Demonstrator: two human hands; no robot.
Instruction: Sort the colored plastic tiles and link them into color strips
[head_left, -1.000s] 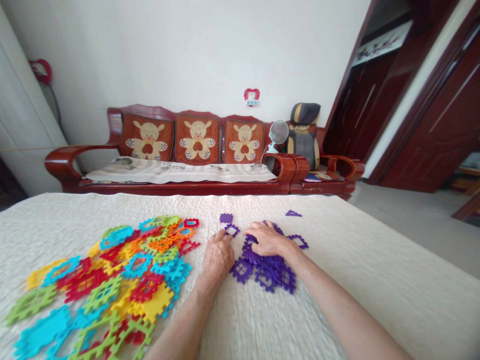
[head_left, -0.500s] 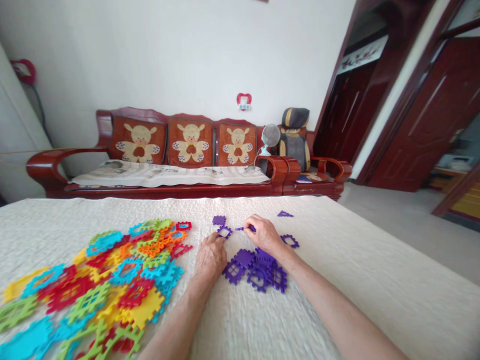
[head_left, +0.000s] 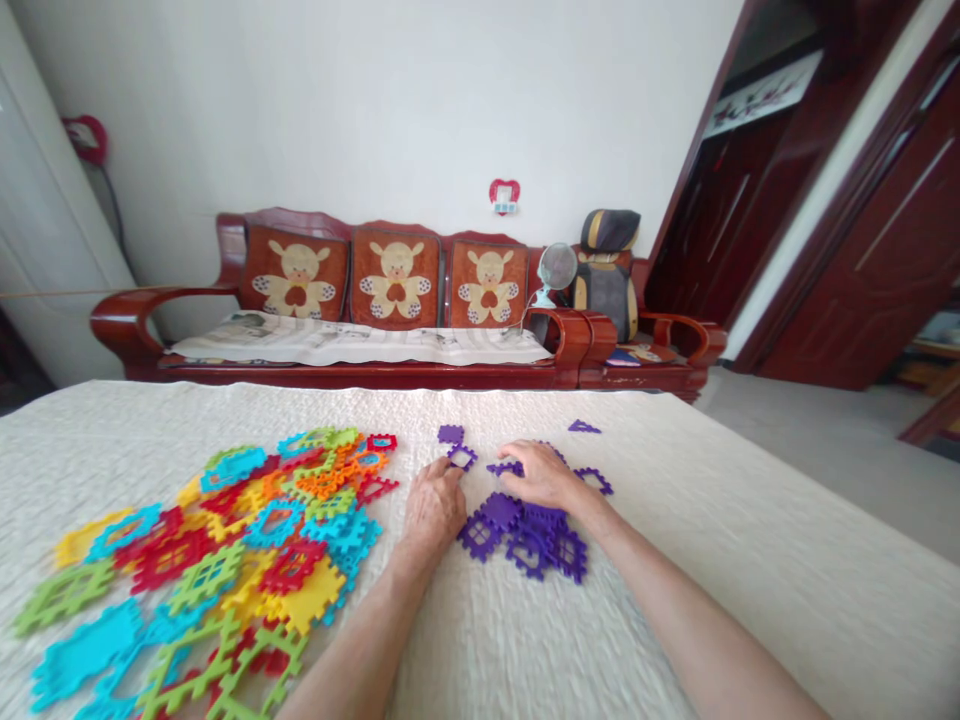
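Note:
My left hand [head_left: 436,503] rests on the tablecloth, its bent fingertips gripping the near edge of a purple toothed square frame [head_left: 466,458]. A solid purple square piece [head_left: 451,434] lies just beyond that frame. To the right, my right hand [head_left: 544,475] has thumb and fingers apart around a small purple toothed piece [head_left: 505,467], whose full shape is partly hidden. Close below that hand is a pile of purple interlocking pieces [head_left: 504,511], some with window cutouts. Another purple frame [head_left: 602,482] lies beyond my right wrist, and a purple triangle [head_left: 584,427] lies farther back.
A wide heap of red, yellow, green, blue and orange interlocking pieces [head_left: 212,577] spreads over the left of the table. A textured cream cloth [head_left: 720,560] covers the tabletop. Behind the table stand a wooden sofa [head_left: 570,345] and a small fan [head_left: 557,268].
My right thumb and fingers have spread from a pinch, and the small purple piece now lies lower, flatter on the cloth. My left hand stays at its frame. The view has turned slightly left.

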